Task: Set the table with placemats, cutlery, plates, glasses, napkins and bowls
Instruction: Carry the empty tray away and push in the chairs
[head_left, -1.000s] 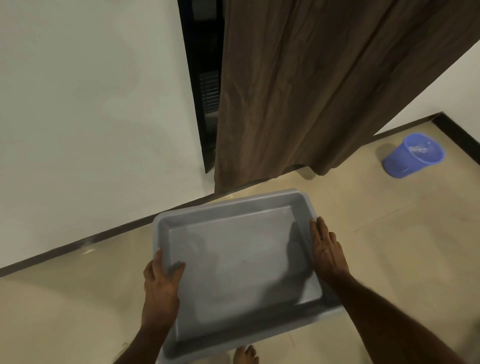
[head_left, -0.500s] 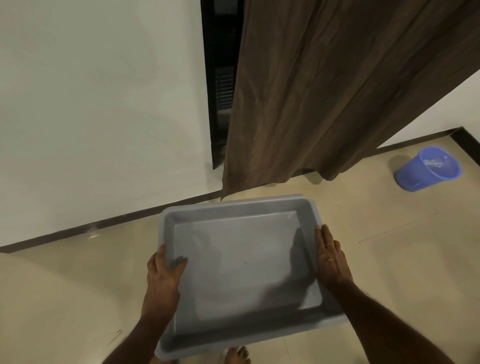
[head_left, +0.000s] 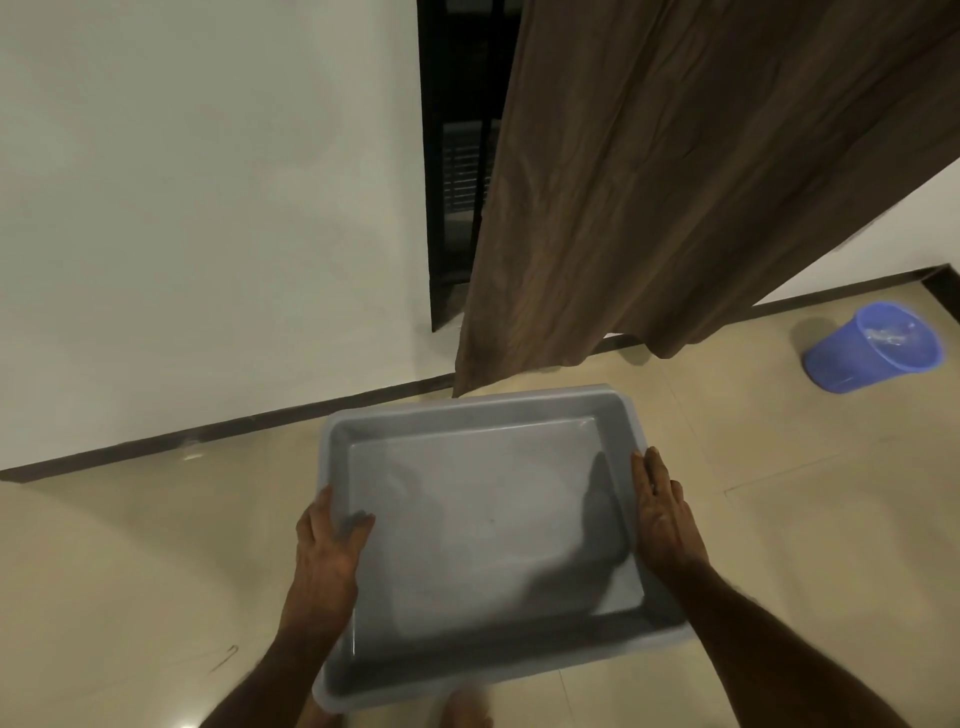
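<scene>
Grey tray (head_left: 483, 525) empty, carried above floor; left hand (head_left: 327, 545) grips left rim, thumb inside; right hand (head_left: 667, 519) grips right rim. View shifted left since earlier, curtain (head_left: 675, 182) nearer. No tableware loaded yet.

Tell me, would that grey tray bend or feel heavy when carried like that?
Probably stiff: the grey tray keeps flat, straight rims while held only at its two sides. Likely light, since it is empty and looks like thin plastic. Its glossy surface might be slippery, so the left hand hooks its thumb over the rim.
</scene>
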